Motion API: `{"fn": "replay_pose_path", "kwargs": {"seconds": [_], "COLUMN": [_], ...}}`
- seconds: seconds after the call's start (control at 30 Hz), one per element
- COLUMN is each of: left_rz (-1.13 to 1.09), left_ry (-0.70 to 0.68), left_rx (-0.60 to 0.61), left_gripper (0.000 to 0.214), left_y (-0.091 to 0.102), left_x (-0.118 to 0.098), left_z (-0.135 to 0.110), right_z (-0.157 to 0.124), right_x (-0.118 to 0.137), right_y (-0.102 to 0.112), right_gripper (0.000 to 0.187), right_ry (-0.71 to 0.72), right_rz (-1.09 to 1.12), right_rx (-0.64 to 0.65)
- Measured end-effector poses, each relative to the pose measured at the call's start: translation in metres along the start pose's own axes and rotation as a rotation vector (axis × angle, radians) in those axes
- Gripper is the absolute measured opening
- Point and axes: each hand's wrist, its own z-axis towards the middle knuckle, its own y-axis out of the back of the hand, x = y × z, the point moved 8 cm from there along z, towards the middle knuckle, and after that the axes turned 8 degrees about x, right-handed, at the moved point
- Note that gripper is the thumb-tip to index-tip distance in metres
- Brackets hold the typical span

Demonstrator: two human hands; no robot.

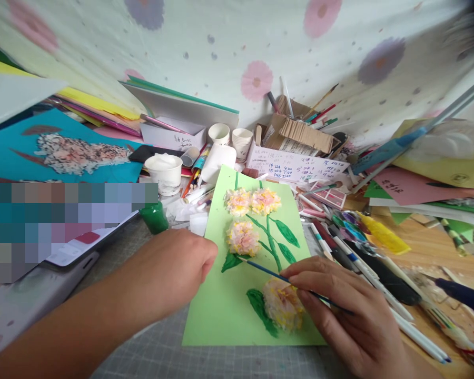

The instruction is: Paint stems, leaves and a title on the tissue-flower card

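My right hand (339, 310) pinches a thin blue paintbrush (260, 269), fingers closed round its handle. The brush's tip is at a green painted leaf (234, 261) below the middle-left flower. Under it lies a light green sheet of paper (209, 310) with several fluffy pink, white and yellow flowers (243, 238) and dark green painted stems and leaves. My left hand (181, 266) is closed in a fist over the sheet's left edge; its curled fingers face away, so what they hold, if anything, is hidden. Just beyond it stands a jar of green paint (154, 217).
A white cup (164, 172) and paper cups (218, 135) stand behind the sheet. Pens and markers (363, 268) crowd the right side near a paint-stained palette (351, 227). A blue sheet with a collage (8, 142) and a phone (102, 234) lie left, over a grey cutting mat (150, 352).
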Motion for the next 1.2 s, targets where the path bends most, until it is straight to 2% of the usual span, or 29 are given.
{"fn": "replay_pose_path", "kwargs": {"seconds": [0.83, 1.0, 1.2], "left_rz": [0.005, 0.011, 0.005], "left_ry": [-0.002, 0.003, 0.006], "left_rx": [-0.004, -0.019, -0.039], "left_gripper": [0.028, 0.029, 0.030], "left_y": [0.000, 0.000, 0.001], "left_x": [0.000, -0.002, -0.001], "left_z": [0.000, 0.002, 0.001], "right_z": [0.000, 0.000, 0.002], "right_x": [0.006, 0.007, 0.005], "right_y": [-0.008, -0.012, -0.012], "right_gripper": [0.025, 0.023, 0.024], "right_ry": [0.027, 0.034, 0.025], "right_rz": [-0.077, -0.053, -0.022], "right_rx": [0.006, 0.056, 0.051]}}
